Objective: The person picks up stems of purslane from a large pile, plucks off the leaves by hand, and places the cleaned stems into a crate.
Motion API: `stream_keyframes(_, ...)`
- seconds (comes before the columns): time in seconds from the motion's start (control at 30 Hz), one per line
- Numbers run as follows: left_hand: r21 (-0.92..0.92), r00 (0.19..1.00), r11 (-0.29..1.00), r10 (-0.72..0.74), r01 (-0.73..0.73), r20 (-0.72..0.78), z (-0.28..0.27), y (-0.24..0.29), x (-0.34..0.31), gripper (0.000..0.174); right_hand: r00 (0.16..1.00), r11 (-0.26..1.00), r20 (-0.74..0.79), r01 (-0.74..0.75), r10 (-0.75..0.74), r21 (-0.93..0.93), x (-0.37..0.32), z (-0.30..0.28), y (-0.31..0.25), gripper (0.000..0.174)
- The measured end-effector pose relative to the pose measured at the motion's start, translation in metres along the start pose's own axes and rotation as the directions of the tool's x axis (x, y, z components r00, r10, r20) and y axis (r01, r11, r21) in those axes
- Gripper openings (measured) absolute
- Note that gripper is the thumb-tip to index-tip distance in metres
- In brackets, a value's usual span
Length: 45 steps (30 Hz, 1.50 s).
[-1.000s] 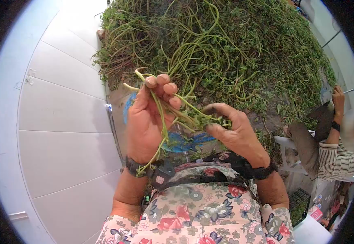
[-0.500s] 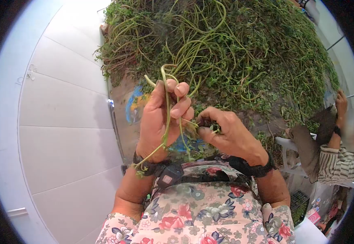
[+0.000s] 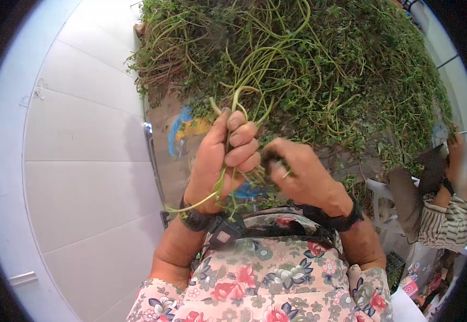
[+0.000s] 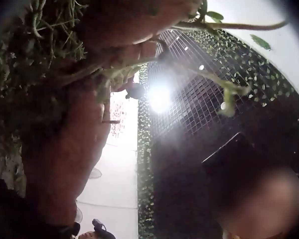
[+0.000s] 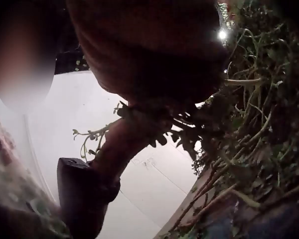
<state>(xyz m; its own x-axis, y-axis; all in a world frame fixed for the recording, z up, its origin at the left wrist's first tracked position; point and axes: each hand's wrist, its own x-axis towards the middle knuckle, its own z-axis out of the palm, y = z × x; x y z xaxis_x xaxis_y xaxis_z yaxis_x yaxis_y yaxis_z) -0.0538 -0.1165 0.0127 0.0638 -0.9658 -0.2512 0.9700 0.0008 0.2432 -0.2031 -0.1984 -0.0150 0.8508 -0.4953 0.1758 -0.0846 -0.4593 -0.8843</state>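
In the head view my left hand point(image 3: 217, 155) grips a few long green plant stems point(image 3: 196, 205). Their thick ends curl out above the fingertips, and the thin leafy ends hang past the wrist. Close beside it, my right hand point(image 3: 308, 177) has its fingers curled, with the thumb pinching some leafy greens point(image 3: 286, 174); it is slightly blurred. Dark leaves point(image 5: 184, 137) stick out below the right hand in the right wrist view. A big heap of leafy stems point(image 3: 325, 75) lies on the surface beyond both hands.
A white panelled wall point(image 3: 83, 198) runs along the left. Blue and yellow printing point(image 3: 177, 137) shows on the brown surface. At the right sits another person in a striped sleeve point(image 3: 448, 220), near a white chair point(image 3: 381, 201) and a dark crate point(image 3: 394, 268).
My left hand has shifted right, nearer the right hand, and its fingers have curled in more around the stems. The right hand has drawn in its fingers on the leafy end.
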Motion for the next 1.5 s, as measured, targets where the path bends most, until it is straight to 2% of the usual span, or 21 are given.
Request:
stream_keyframes(0.07,-0.061,0.996,0.997,-0.052,0.056,0.07,-0.003,0.009,-0.003,0.025,0.99,0.987,0.025,-0.139,0.137,0.082,0.001,-0.019,0.001,0.018)
stream_keyframes(0.17,0.026,0.995,0.998,0.062,-0.064,0.077,-0.005,0.022,-0.003,0.026,0.96,0.946,-0.089,-0.242,0.266,0.216,-0.004,-0.033,0.014,0.022)
stream_keyframes(0.27,0.006,0.994,0.995,0.095,-0.095,0.046,-0.005,0.024,0.002,0.026,0.94,0.895,-0.069,-0.293,0.334,0.335,-0.003,-0.031,0.002,0.024)
stream_keyframes(0.37,-0.007,0.995,0.995,0.096,-0.095,0.027,-0.003,0.019,0.004,0.026,0.988,0.968,0.042,-0.153,0.147,0.198,0.004,-0.018,-0.004,0.027)
stream_keyframes(0.47,-0.052,0.996,0.995,0.087,-0.086,0.029,-0.003,0.018,0.009,0.026,0.981,0.993,0.157,0.116,-0.118,0.025,0.01,-0.005,-0.003,0.024)
stream_keyframes(0.57,-0.051,0.994,0.994,0.102,-0.101,0.023,-0.004,0.021,0.01,0.027,0.967,0.996,0.239,0.075,-0.083,0.042,0.01,0.003,0.001,0.023)
stream_keyframes(0.6,-0.04,0.994,0.993,0.112,-0.112,0.017,-0.004,0.022,0.01,0.027,0.98,0.988,0.143,0.125,-0.138,0.093,0.009,0.007,0.003,0.018)
stream_keyframes(0.7,0.007,0.988,0.988,0.155,-0.155,-0.013,-0.005,0.02,0.009,0.027,0.977,0.989,0.193,-0.115,0.095,0.091,0.0,0.003,0.0,0.016)
stream_keyframes(0.8,0.165,0.975,0.971,0.193,-0.173,-0.113,0.003,0.009,0.006,0.028,0.995,0.995,0.015,-0.099,0.099,-0.017,-0.005,0.01,0.006,0.015)
stream_keyframes(0.9,0.382,0.968,0.919,0.175,-0.096,-0.179,0.021,-0.01,-0.001,0.027,0.96,0.974,-0.163,-0.222,0.227,0.044,0.003,0.0,0.013,0.017)
stream_keyframes(0.93,0.297,0.988,0.951,0.116,-0.082,-0.099,0.021,-0.007,-0.005,0.028,0.957,0.991,-0.262,-0.13,0.122,-0.013,0.003,-0.009,0.036,0.017)
stream_keyframes(0.97,0.343,0.987,0.932,0.146,-0.114,-0.069,0.022,0.0,-0.01,0.029,0.912,0.936,-0.345,0.099,-0.221,-0.339,0.0,-0.024,0.078,0.019)
stream_keyframes(1.03,0.425,0.974,0.882,0.227,-0.205,-0.001,0.025,0.016,-0.021,0.031,0.878,0.994,-0.47,-0.108,0.089,-0.013,-0.012,-0.065,0.062,0.019)
stream_keyframes(1.07,0.48,0.954,0.84,0.299,-0.252,-0.022,0.021,0.021,-0.023,0.028,0.766,0.746,-0.349,-0.242,0.539,0.621,-0.016,-0.073,0.052,0.019)
stream_keyframes(1.17,0.673,0.904,0.688,0.423,-0.273,-0.066,0.012,0.029,-0.027,0.019,0.777,0.514,-0.244,-0.116,0.58,0.85,-0.03,-0.084,0.046,0.019)
stream_keyframes(1.2,0.731,0.875,0.632,0.473,-0.258,-0.1,0.01,0.029,-0.029,0.018,0.901,0.915,-0.309,-0.188,0.305,0.356,-0.035,-0.084,0.048,0.019)
stream_keyframes(1.23,0.784,0.843,0.574,0.522,-0.236,-0.129,0.006,0.029,-0.031,0.016,0.939,0.955,-0.344,-0.104,0.002,-0.278,-0.039,-0.083,0.049,0.02)
stream_keyframes(1.27,0.833,0.806,0.513,0.572,-0.205,-0.154,0.002,0.029,-0.035,0.015,0.963,0.994,-0.269,-0.021,-0.009,-0.106,-0.039,-0.081,0.047,0.021)
stream_keyframes(1.33,0.862,0.77,0.482,0.606,-0.155,-0.2,-0.015,0.037,-0.047,0.014,0.968,0.963,-0.17,-0.144,0.185,0.227,-0.036,-0.071,0.04,0.025)
stream_keyframes(1.4,0.858,0.74,0.5,0.622,-0.121,-0.257,-0.029,0.046,-0.058,0.013,0.818,0.726,-0.03,-0.491,0.574,0.482,-0.032,-0.053,0.038,0.03)
stream_keyframes(1.5,0.822,0.725,0.561,0.606,-0.099,-0.326,-0.04,0.047,-0.07,0.013,0.906,0.916,-0.163,-0.4,0.39,-0.034,-0.025,-0.033,0.044,0.031)
